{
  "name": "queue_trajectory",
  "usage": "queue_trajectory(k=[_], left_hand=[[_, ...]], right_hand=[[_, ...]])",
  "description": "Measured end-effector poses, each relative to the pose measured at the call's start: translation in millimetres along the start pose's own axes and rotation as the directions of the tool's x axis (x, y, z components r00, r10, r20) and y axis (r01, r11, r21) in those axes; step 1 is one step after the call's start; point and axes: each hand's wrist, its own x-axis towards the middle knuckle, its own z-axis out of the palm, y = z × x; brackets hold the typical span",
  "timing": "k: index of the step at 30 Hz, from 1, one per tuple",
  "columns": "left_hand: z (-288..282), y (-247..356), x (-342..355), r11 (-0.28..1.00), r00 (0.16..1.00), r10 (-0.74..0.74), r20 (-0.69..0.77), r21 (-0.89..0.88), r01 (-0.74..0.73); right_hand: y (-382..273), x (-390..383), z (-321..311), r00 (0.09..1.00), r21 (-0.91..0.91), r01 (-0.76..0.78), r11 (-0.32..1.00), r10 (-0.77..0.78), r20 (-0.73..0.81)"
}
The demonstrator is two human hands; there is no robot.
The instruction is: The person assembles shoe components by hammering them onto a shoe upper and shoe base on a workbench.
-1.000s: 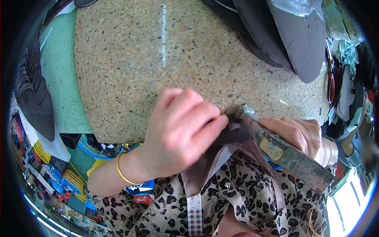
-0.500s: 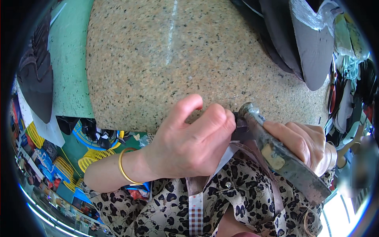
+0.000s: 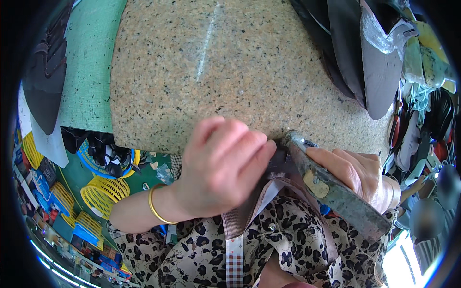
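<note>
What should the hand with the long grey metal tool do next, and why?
Probably draw the long grey metal tool a little further along the small dark piece. The right hand already has its tip there, and the left hand pins the piece at the speckled stone slab's edge.

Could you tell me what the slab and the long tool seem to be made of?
Slab: apparently polished granite or similar stone, tan with black speckles. Long tool in the right hand: looks like dull grey metal, worn and stained, though the exact metal is unclear.
</note>
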Motion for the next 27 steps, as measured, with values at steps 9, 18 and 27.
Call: queue_trajectory(k=[9, 18, 27], left_hand=[[5.1, 2.0, -13.6, 0.994, 0.994, -0.092, -0.064, 0.051, 0.096], [14.0, 4.7, -21.3, 0.988, 0.972, -0.142, -0.187, 0.039, 0.152], [23.6, 16.5, -27.0, 0.943, 0.941, -0.101, -0.323, 0.27, 0.194]], right_hand=[[-0.4, 2.8, 1.6, 0.999, 0.04, 0.033, 0.999, -0.033, 0.005], [2.5, 3.3, 4.5, 0.999, 0.055, 0.038, 0.998, -0.037, -0.021], [-1.4, 7.5, 6.9, 0.999, 0.06, 0.001, 0.998, 0.002, -0.041]])
